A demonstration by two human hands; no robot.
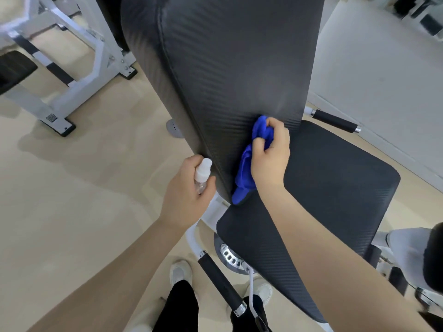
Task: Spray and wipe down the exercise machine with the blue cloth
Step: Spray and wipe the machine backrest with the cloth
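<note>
The exercise machine fills the middle of the view: a tall black padded backrest (pixel 230 68) and a black seat pad (pixel 335 183) below it. My right hand (pixel 269 154) grips a bunched blue cloth (pixel 244 173) and presses it against the bottom of the backrest, just above the seat. Part of the cloth hangs down toward the gap between the two pads. My left hand (pixel 187 192) holds a small clear spray bottle (pixel 202 173) with a white nozzle, beside the backrest's lower left edge.
A white-framed machine (pixel 72 61) stands at the upper left on the beige floor. Black grip handles stick out below the seat (pixel 220 281) and at the right (pixel 335 121). A round metal adjustment plate (pixel 230 257) sits under the seat. My shoes (pixel 181 271) are near the base.
</note>
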